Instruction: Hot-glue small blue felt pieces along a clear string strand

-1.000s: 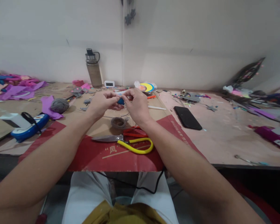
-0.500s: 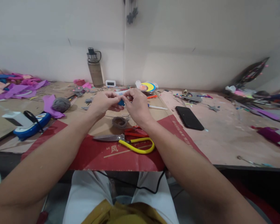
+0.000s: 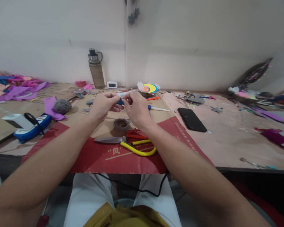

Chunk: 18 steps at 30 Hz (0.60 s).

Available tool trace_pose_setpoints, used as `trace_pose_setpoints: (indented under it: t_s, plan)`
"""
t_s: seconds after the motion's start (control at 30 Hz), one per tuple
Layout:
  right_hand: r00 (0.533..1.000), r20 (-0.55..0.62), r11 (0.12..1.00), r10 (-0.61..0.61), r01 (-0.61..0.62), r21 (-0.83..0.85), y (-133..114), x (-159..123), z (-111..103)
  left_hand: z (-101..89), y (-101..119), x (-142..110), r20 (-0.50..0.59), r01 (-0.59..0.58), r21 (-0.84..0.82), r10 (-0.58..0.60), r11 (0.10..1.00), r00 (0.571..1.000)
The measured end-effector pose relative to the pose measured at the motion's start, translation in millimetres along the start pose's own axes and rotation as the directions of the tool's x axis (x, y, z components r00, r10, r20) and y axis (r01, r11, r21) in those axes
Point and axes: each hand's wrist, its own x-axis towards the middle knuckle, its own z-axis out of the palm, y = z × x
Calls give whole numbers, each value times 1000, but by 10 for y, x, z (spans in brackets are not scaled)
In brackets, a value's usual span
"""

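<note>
My left hand (image 3: 103, 105) and my right hand (image 3: 136, 108) meet above the middle of the table, fingertips pinched together on a small blue piece (image 3: 120, 102) held between them. Most of the piece is hidden by my fingers. Just below the hands lies a small coil of brown wire (image 3: 121, 124). Nearer me, on a red sheet (image 3: 90, 154), lie yellow-handled scissors (image 3: 129, 146) and a red-handled tool (image 3: 136, 135).
A black phone (image 3: 192, 119) lies right of my hands. A water bottle (image 3: 95, 68), a small white clock (image 3: 112, 84) and a bowl (image 3: 148, 89) stand near the wall. Grey yarn (image 3: 62, 106), purple scraps (image 3: 19, 90) and a blue-white device (image 3: 31, 127) occupy the left; craft clutter (image 3: 255, 94) fills the right.
My right hand has shifted slightly left and its fingers have closed in over the blue piece, hiding more of it. The left hand has barely moved.
</note>
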Motion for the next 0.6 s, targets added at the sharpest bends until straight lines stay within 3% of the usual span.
trace_pose_setpoints:
  t_s: [0.23, 0.6]
  plan:
    - [999, -7, 999, 34, -34, -11, -1, 1, 14, 31, -1, 0, -54, -42, -5, 41, 999, 998]
    - [999, -31, 999, 44, -44, 4, 0, 7, 13, 66, 14, -20, -8, -7, -99, 6, 995, 1000]
